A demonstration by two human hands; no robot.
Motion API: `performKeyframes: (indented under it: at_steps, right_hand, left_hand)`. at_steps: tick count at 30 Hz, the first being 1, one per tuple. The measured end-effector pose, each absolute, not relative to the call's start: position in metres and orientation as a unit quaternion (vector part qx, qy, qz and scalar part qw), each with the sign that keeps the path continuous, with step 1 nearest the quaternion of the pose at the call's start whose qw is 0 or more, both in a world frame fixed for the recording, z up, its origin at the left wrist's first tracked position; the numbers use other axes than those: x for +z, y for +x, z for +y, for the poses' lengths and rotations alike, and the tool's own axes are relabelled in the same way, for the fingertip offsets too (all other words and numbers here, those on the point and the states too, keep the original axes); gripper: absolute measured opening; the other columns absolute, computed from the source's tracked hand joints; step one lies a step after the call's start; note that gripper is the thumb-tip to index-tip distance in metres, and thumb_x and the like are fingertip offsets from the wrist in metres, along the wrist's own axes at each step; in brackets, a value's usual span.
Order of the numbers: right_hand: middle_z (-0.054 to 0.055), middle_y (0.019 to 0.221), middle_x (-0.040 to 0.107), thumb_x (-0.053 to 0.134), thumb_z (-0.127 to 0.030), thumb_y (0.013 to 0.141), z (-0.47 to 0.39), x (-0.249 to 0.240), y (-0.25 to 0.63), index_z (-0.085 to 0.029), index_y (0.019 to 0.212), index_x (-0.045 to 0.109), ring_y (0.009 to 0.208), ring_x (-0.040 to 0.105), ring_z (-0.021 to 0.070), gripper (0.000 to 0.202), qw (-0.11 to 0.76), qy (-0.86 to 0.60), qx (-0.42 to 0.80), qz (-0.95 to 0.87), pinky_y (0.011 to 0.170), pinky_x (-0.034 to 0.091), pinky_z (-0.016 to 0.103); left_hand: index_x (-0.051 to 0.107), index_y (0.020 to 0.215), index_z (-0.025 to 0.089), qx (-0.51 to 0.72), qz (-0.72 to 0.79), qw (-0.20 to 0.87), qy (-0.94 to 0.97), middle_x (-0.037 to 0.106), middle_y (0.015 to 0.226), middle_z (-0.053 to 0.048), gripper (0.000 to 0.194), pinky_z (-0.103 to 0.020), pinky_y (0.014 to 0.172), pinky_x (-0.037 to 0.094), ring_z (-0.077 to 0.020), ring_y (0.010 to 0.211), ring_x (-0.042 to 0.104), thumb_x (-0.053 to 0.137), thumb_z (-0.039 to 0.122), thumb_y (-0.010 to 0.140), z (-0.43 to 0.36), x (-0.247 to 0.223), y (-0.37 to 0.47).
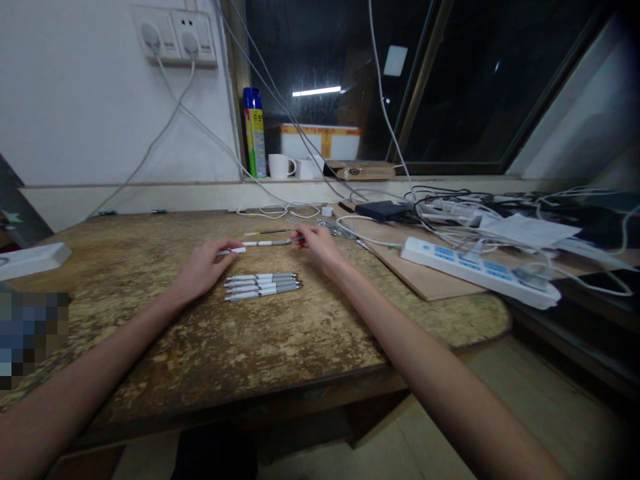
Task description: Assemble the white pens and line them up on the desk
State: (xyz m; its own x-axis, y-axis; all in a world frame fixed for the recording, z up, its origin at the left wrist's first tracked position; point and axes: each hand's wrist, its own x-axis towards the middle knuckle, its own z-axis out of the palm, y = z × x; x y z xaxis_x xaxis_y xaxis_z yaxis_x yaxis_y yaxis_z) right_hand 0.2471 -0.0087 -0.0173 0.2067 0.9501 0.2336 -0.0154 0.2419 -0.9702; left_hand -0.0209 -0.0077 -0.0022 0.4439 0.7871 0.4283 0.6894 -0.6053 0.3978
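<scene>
My left hand (207,263) is closed on a short white pen barrel (233,251), held just above the worn tabletop. To its right, my right hand (317,243) pinches a small grey pen part (299,237), mostly hidden by the fingers. Between the hands lies a white pen (265,243), its grey end close to my right fingertips. A thin dark ink refill (267,233) with a yellowish end rests just behind that pen. Nearer to me, several white and grey pens (263,285) lie side by side in a row.
A white power strip (480,270) and a brown board (415,270) lie at the right, with tangled cables (450,200) behind. Clear plastic packaging (340,229) sits beyond my right hand. A spray can (255,133) and white mug (280,165) stand on the windowsill.
</scene>
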Motion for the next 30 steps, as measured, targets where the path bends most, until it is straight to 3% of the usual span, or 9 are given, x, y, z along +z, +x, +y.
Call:
performKeyframes:
  at_steps: [30]
  right_hand:
    - [0.006,0.078,0.074,0.058,-0.02,0.092,-0.01,-0.0156,0.2462,-0.013,0.07,0.071,0.062,0.059,0.0104,0.026,0.627,-0.463,0.403,-0.479,0.063,0.048,0.021]
  left_hand:
    - [0.069,0.125,0.021,0.336,0.428,0.113,0.831,0.071,0.128,-0.009,0.044,-0.042,0.107,0.044,-0.0297,0.116,0.064,0.052,0.049,0.095,-0.0037,-0.0043,-0.024]
